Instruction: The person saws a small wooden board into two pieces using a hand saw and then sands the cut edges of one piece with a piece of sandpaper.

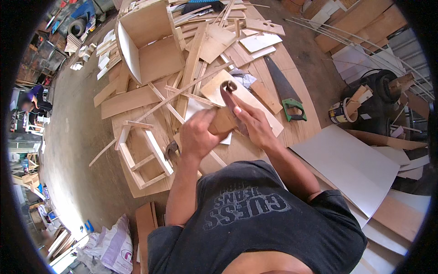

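Above the near part of the table, my left hand is closed on a small flat piece of wood, gripping its left end. My right hand is closed around a brown strip of sandpaper that curls over at its far end. The strip lies along the right edge of the wood piece, and my right thumb presses on it. A pale board lies just beyond my hands. Left of my left hand stands a small wooden frame, with a dark curved metal tool head beside it.
Wood offcuts and strips crowd the table. An open wooden box stands at the far left, and a green-handled handsaw lies right. White panels lean at my right, near a bucket. Another person is far left.
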Demonstrator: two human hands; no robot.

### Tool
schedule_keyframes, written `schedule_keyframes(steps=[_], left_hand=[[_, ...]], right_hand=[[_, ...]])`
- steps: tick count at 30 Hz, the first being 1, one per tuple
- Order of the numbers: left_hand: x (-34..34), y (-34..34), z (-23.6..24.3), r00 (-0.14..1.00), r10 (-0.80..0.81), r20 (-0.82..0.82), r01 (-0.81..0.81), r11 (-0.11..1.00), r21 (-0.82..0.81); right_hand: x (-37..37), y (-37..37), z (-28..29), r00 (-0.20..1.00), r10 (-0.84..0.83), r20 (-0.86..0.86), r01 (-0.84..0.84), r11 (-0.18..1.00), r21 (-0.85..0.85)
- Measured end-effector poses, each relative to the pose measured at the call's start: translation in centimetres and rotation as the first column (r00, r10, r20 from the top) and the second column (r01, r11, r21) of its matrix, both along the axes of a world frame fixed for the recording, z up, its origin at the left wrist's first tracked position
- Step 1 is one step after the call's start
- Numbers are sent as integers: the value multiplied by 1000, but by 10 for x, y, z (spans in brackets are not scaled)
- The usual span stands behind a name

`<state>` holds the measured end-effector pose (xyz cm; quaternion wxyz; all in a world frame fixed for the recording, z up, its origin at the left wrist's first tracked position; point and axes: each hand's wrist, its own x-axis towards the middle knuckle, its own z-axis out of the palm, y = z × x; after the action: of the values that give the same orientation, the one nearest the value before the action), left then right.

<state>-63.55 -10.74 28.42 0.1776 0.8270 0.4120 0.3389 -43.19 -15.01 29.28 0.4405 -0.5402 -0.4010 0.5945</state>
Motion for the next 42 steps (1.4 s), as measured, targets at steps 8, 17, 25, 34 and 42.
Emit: schedule_keyframes(steps=[8, 17, 25, 34, 42], left_hand=[[3, -4, 3, 1000, 4, -2, -5, 999, -45], [-2, -5, -1, 999, 43, 12, -43, 998, -43], [-2, -9, 12, 1000, 9, -13, -9, 999, -42], [-9, -5, 14, 998, -26, 59, 27, 999, -27], [-8, -13, 25, 997, -76, 35, 76, 997, -12]], right_hand=[[-2, 1, 2, 985, -56, 163, 40, 994, 100], [-5, -8, 2, 992, -16, 123, 4, 995, 98], [-3, -2, 7, 990, -30, 138, 14, 994, 109], [-9, -13, -4, 987, -31, 158, 3, 985, 175], [-8, -10, 10, 999, -24, 48, 19, 994, 112]])
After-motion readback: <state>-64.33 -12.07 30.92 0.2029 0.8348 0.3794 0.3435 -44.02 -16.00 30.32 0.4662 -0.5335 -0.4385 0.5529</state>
